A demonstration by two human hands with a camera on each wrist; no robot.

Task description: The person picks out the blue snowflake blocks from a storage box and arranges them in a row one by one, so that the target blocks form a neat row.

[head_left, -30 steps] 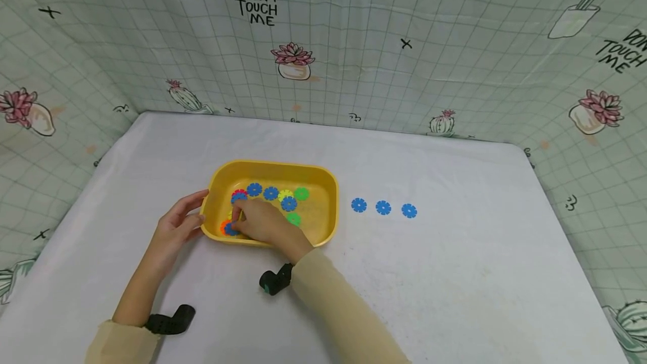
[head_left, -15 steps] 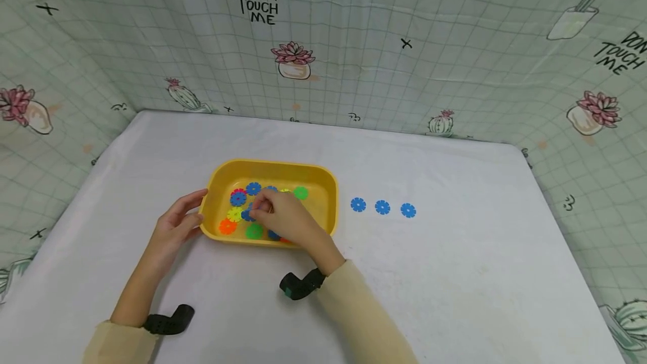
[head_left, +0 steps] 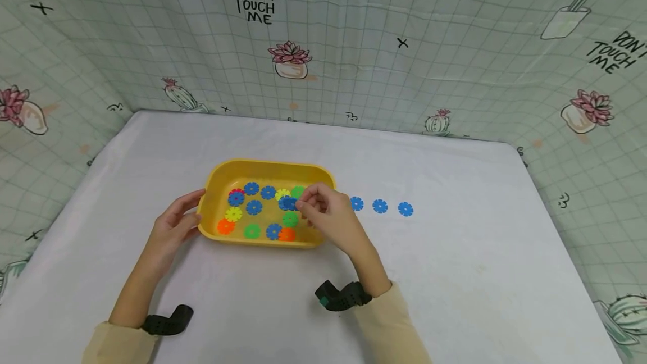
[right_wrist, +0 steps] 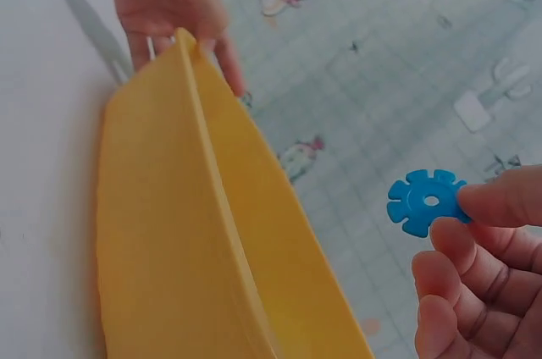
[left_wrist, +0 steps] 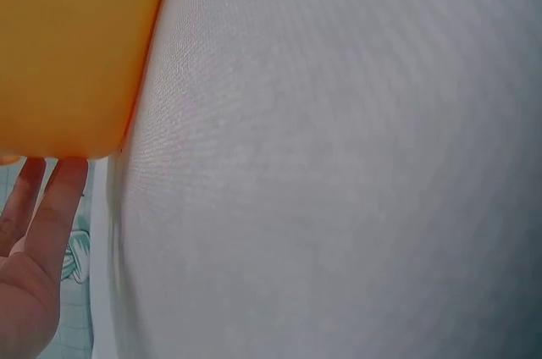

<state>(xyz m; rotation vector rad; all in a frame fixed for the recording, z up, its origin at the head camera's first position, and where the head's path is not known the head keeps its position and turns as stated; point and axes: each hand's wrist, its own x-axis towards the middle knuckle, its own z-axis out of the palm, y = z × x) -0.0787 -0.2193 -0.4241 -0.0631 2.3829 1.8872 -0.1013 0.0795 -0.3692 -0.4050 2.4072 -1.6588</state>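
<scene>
In the head view my right hand (head_left: 331,215) is over the right part of a yellow tray (head_left: 265,244). Its thumb and forefinger pinch a blue notched disc (right_wrist: 421,201) with a small hole in the middle, plainly seen in the right wrist view. My left hand (head_left: 174,223) touches the tray's left end with its fingertips, fingers fairly straight; the left wrist view shows two fingers (left_wrist: 55,219) against the tray's end. Inside the tray lie several blue discs (head_left: 254,207), plus green (head_left: 252,231), yellow (head_left: 233,214), orange (head_left: 226,226) and red ones, some overlapping.
To the right of the tray, three blue discs lie in a row on the white cloth, the middle one (head_left: 380,206) evenly spaced from the others. A patterned curtain (head_left: 349,55) stands behind and beside the table (head_left: 455,274). Each wrist wears a black camera (head_left: 169,320).
My right hand has moved from the left part of the tray rightward to its right side, picking up a blue disc on the way. The left hand stays at the tray's left end.
</scene>
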